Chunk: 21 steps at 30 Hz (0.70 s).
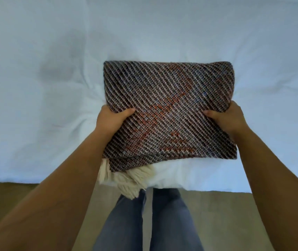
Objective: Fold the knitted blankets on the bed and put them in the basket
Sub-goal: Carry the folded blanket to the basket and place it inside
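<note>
White bed sheet (45,51) lies bare across the upper and left frame, open to passage; a folded knitted blanket (168,109) fills the centre, legs (150,223) crowding the bottom.

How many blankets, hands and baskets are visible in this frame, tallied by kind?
Folded knitted blanket, striped with cream fringe: 1
Hands: 2, left hand and right hand, both gripping the blanket's sides over the white bed
Baskets: 0 in view
Total: 3
</note>
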### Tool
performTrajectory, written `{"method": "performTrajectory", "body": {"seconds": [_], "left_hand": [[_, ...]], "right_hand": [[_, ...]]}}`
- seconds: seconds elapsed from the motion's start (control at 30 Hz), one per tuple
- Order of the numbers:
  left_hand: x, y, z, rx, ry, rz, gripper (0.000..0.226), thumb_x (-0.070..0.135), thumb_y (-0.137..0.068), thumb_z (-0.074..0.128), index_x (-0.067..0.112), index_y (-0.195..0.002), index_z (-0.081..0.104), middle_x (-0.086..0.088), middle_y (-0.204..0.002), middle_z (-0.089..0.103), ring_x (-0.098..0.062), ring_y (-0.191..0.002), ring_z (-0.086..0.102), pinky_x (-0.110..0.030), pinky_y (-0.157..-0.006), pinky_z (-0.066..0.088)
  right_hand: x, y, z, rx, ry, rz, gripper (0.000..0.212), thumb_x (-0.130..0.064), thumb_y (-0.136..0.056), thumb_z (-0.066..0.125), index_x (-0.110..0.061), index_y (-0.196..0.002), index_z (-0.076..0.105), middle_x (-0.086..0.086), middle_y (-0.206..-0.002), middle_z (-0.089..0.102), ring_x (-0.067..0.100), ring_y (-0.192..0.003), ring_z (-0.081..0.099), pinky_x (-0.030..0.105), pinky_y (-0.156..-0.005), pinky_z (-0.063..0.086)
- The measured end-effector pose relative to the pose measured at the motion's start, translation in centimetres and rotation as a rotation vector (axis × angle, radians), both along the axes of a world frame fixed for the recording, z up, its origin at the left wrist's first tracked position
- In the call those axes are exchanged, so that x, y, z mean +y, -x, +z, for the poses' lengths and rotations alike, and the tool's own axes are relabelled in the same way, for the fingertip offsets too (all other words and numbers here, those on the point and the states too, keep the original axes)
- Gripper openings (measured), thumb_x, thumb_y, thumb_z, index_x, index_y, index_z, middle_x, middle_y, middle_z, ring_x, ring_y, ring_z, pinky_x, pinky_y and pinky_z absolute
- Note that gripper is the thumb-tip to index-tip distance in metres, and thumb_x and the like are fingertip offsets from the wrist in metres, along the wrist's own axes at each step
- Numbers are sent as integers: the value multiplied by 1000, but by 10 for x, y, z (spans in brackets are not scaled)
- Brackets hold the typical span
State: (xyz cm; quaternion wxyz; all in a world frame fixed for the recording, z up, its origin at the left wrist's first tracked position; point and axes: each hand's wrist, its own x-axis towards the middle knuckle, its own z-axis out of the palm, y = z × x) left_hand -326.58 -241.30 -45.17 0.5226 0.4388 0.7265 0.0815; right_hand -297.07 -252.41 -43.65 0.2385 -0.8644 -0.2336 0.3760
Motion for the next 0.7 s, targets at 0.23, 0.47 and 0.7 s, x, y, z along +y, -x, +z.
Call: {"method": "performTrajectory", "body": {"seconds": [0.23,0.47,0.7], "left_hand": [[-15,-4,36,-194,-51,-110,66,34,-62,83,14,-120,58,-4,-120,63,-17,-96,60,-33,-86,47],[-101,-69,85,-139,-54,-535,66,38,-66,80,13,-123,56,-9,-124,61,-28,-109,59,-37,-94,46],[-287,-188,142,-302,-57,-1114,49,31,-71,77,20,-115,60,-2,-113,64,-16,-91,58,-30,-86,44]], "right_hand": [[-61,28,33,-208,-46,-178,62,-34,-70,74,-9,-121,48,12,-121,59,31,-109,56,32,-85,40],[-226,47,81,-165,-4,-563,60,-31,-73,74,-8,-121,47,13,-120,59,30,-107,56,30,-83,38],[-469,70,145,-160,-66,-1088,53,-22,-75,76,-8,-118,49,13,-118,61,29,-102,58,43,-92,48]]}}
